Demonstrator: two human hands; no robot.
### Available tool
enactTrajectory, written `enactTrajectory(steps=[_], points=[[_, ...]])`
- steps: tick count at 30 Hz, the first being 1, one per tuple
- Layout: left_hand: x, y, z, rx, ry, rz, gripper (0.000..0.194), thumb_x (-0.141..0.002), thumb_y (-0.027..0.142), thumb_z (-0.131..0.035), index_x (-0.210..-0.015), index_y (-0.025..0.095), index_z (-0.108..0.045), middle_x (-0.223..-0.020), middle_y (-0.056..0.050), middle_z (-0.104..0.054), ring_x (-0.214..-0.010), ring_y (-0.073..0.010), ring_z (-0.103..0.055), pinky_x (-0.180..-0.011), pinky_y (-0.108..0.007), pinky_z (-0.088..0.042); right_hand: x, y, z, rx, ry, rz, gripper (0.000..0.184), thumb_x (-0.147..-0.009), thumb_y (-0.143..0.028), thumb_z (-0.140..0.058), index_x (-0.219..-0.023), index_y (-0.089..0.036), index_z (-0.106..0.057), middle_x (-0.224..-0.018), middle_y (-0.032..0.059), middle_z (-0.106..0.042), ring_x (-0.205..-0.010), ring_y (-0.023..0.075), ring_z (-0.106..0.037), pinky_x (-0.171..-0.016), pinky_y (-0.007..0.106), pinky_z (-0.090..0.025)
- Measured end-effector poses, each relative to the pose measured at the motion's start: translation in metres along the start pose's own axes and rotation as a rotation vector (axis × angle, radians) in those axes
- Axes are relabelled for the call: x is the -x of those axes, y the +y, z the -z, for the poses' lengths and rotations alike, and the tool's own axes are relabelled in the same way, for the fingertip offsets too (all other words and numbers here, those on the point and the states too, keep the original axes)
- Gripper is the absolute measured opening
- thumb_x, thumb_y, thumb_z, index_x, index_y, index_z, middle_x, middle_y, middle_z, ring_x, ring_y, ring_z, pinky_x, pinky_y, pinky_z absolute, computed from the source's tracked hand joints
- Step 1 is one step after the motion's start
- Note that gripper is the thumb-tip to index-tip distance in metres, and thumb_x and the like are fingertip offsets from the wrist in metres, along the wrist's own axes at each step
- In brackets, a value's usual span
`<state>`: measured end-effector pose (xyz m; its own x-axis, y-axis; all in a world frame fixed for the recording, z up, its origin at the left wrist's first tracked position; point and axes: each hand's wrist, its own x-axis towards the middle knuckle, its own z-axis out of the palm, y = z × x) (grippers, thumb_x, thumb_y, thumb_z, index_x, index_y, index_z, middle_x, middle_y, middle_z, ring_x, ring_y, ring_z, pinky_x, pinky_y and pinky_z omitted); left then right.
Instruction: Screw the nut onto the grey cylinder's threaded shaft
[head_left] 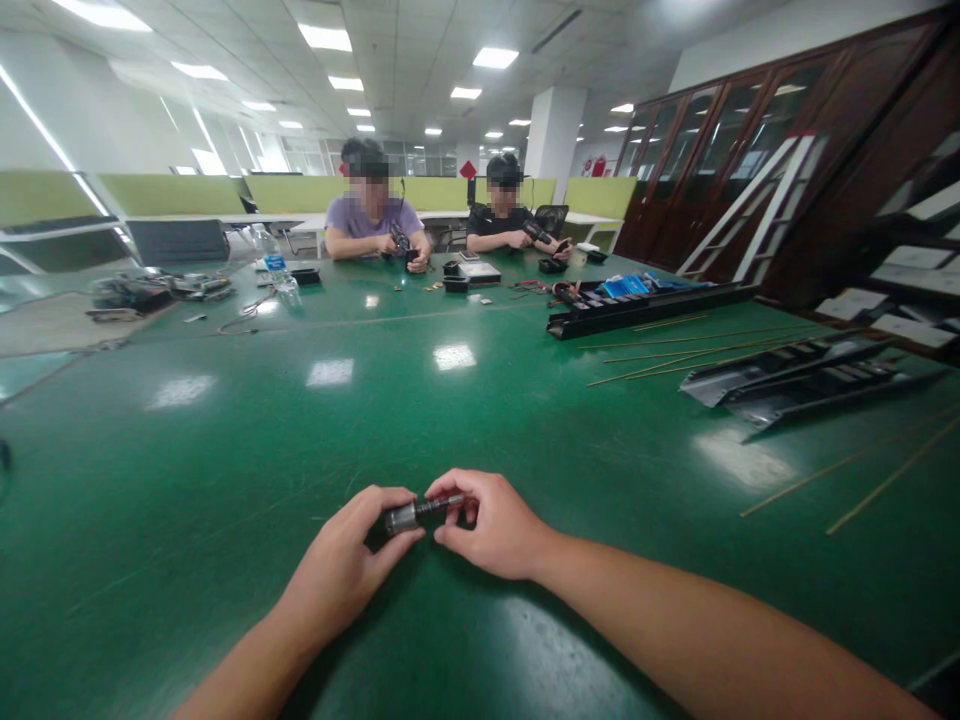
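My left hand (345, 565) and my right hand (491, 525) meet just above the green table (225, 480), near its front edge. Between them is a small metal cylinder (412, 514), silver at its left end and dark at its right. The left thumb and fingers pinch the silver end. The right fingertips close round the dark end. Both forearms rest low over the table.
Two people sit at the far side, each with a small item in hand. A long black tray (645, 305) with parts lies at the right, dark metal rails (795, 385) nearer. Thin sticks (862, 480) lie scattered right. A water bottle (281, 275) and cables stand far left.
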<state>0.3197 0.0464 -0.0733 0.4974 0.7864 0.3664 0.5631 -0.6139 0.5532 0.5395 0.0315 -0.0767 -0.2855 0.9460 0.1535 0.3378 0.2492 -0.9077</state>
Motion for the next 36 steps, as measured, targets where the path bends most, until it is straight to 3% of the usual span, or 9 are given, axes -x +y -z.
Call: enactTrajectory(steps=[12, 36], points=[[0.0021, -0.0019, -0.0009, 0.011, -0.035, -0.040, 0.024, -0.091, 0.031, -0.064, -0.113, 0.026, -0.058, -0.105, -0.001, -0.067, -0.097, -0.0160, -0.065, -0.085, -0.026, -0.052, -0.0009, -0.0020, 0.0000, -0.116, 0.004, -0.010, 0.030, -0.074, -0.019, -0.070, -0.104, -0.017, -0.072, -0.084, 0.0021, -0.071, -0.064, 0.0116, -0.056, -0.060, 0.023, -0.043], [0.0031, -0.0044, 0.0003, -0.013, -0.037, -0.123, 0.022, -0.093, 0.027, -0.062, -0.113, 0.024, -0.056, -0.106, -0.002, -0.064, -0.099, -0.0134, -0.063, -0.088, -0.024, -0.050, -0.0025, 0.0006, 0.0008, -0.104, 0.003, -0.027, 0.020, -0.076, -0.025, -0.073, -0.093, -0.016, -0.079, -0.076, 0.0022, -0.072, -0.065, 0.0131, -0.058, -0.059, 0.022, -0.042]])
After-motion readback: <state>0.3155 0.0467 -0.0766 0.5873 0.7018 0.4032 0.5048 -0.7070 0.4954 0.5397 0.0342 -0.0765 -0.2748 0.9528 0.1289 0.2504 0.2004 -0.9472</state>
